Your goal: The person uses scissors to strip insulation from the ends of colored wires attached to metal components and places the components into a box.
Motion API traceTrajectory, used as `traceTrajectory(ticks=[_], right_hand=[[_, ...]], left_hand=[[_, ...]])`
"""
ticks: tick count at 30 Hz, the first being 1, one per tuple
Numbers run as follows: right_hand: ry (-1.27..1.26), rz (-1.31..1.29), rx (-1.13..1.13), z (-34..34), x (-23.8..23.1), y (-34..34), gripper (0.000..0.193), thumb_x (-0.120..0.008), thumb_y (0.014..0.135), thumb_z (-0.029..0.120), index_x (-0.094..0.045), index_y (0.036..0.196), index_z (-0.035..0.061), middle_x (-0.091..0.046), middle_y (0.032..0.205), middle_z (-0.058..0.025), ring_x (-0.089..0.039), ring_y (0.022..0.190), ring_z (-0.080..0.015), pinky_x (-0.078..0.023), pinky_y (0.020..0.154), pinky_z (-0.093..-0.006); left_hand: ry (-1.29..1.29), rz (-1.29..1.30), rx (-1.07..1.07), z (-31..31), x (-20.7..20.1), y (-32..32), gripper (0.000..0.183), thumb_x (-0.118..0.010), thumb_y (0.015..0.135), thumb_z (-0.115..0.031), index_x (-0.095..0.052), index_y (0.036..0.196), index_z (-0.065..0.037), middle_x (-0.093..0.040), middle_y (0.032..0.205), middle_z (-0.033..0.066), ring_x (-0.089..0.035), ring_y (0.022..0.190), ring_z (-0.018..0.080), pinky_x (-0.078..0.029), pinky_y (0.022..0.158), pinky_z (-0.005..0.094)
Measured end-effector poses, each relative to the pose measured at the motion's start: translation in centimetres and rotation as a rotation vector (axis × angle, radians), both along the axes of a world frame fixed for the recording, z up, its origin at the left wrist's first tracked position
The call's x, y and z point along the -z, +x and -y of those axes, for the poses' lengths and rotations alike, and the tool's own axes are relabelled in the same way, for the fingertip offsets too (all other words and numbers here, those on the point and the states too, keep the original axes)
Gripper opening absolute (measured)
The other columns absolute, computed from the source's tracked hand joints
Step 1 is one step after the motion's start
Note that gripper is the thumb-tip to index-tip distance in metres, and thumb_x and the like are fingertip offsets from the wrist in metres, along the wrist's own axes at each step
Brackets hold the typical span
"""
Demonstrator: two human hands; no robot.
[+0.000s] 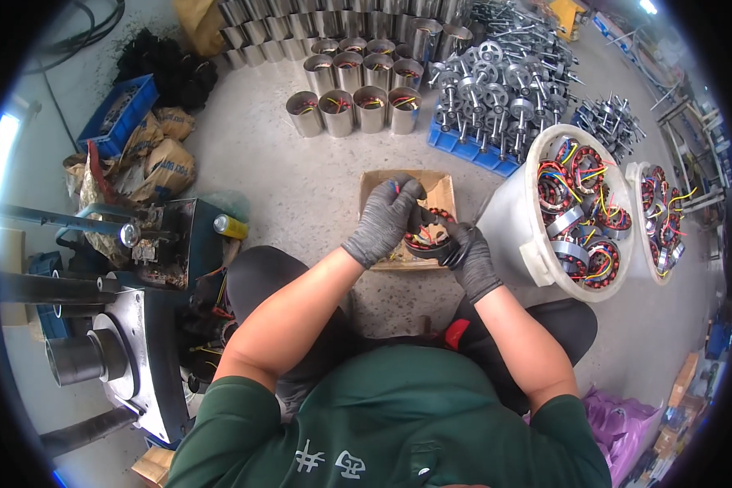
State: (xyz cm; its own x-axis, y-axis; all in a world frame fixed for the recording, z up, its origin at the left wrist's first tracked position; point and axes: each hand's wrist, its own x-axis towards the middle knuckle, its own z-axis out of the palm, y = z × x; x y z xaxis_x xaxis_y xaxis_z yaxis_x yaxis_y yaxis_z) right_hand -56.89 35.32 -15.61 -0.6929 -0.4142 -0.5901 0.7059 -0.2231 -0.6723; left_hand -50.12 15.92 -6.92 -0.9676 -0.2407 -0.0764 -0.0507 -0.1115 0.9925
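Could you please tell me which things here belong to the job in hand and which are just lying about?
Likely in use: wound coil ring between left hand and right hand; cardboard box beneath; white tub of similar rings.

Seemingly just lying about: yellow can; paper sacks; purple bag.

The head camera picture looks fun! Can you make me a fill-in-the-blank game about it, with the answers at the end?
1. The left hand and the right hand wear gloves coloured ____.
2. The open box below the hands is made of ____.
3. The big white tub full of wound rings stands on the person's ____ side.
4. The crate under the heap of metal shafts is coloured ____.

Missing words: gray; cardboard; right; blue.
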Motion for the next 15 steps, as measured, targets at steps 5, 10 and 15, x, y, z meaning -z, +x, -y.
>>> traceTrajectory(ticks=[5,10,15], right_hand=[[0.390,-0.061,-0.166,-0.8,0.3,0.6,0.049,-0.076,0.086,0.020,-0.049,0.124,0.0037,-0.068,0.100,-0.0159,-0.069,0.067,-0.0235,-0.053,0.050,-0.0346],[0.264,-0.482,-0.067,-0.4,-4.4,1.0,0.053,-0.075,0.084,0.008,-0.043,0.125,0.0038,-0.068,0.103,-0.0160,-0.066,0.069,-0.0186,-0.055,0.059,-0.0300],[0.170,-0.661,-0.247,-0.2,-8.8,0.9,0.047,-0.073,0.086,0.004,-0.044,0.123,0.0056,-0.070,0.103,-0.0144,-0.065,0.081,-0.0153,-0.055,0.071,-0.0278]], left_hand=[[0.016,0.126,0.076,-0.9,0.8,0.4,0.018,-0.052,0.103,-0.021,-0.060,0.102,-0.005,-0.052,0.062,-0.0015,-0.050,0.051,0.0068,-0.043,0.049,0.0240],[-0.067,0.178,0.123,-0.8,1.7,1.1,0.029,-0.054,0.091,-0.006,-0.056,0.119,-0.006,-0.055,0.082,0.0014,-0.048,0.064,0.0081,-0.044,0.060,0.0253],[-0.161,0.259,0.169,-0.7,1.8,1.5,0.041,-0.048,0.085,-0.001,-0.050,0.126,-0.005,-0.057,0.096,0.0070,-0.055,0.086,0.0132,-0.048,0.078,0.0304]])
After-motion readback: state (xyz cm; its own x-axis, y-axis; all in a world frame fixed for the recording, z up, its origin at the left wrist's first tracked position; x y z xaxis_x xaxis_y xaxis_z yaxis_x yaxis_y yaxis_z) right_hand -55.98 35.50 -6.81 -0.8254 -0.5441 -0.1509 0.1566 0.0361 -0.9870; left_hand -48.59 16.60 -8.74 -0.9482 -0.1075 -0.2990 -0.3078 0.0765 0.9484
